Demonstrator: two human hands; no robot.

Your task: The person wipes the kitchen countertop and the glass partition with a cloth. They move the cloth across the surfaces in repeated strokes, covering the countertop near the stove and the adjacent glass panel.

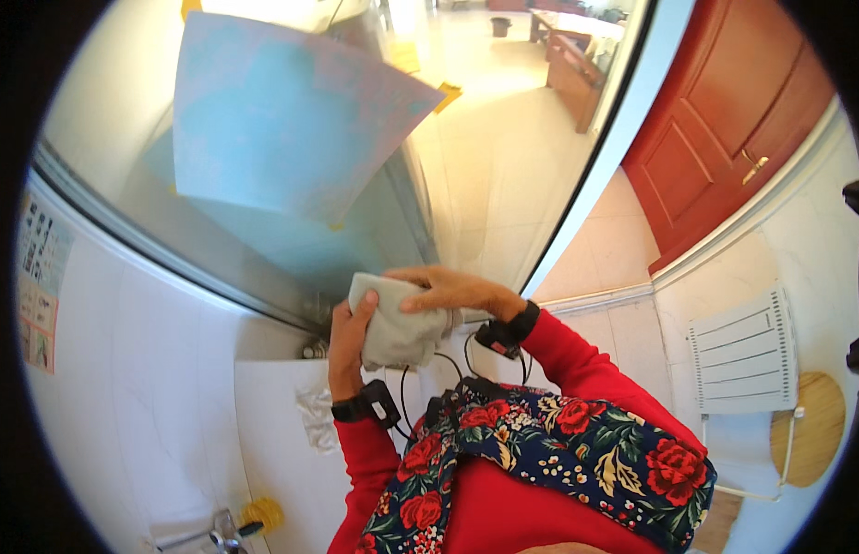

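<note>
A folded grey cloth [392,334] is held between both hands in the middle of the view, just in front of a large mirror [263,185]. My left hand [346,343] grips the cloth's left side, thumb pressed on its upper corner. My right hand [452,291] lies over the cloth's top edge with fingers curled onto it. Both wrists carry black bands, above red sleeves and a floral apron.
The mirror reflects a pale blue sheet [282,111]. Below it, a white ledge holds a crumpled white wad [317,417]. A tap with a yellow piece [254,517] sits lower left. A red door [725,120], a white slatted panel [745,351] and a round wooden stool [812,427] stand right.
</note>
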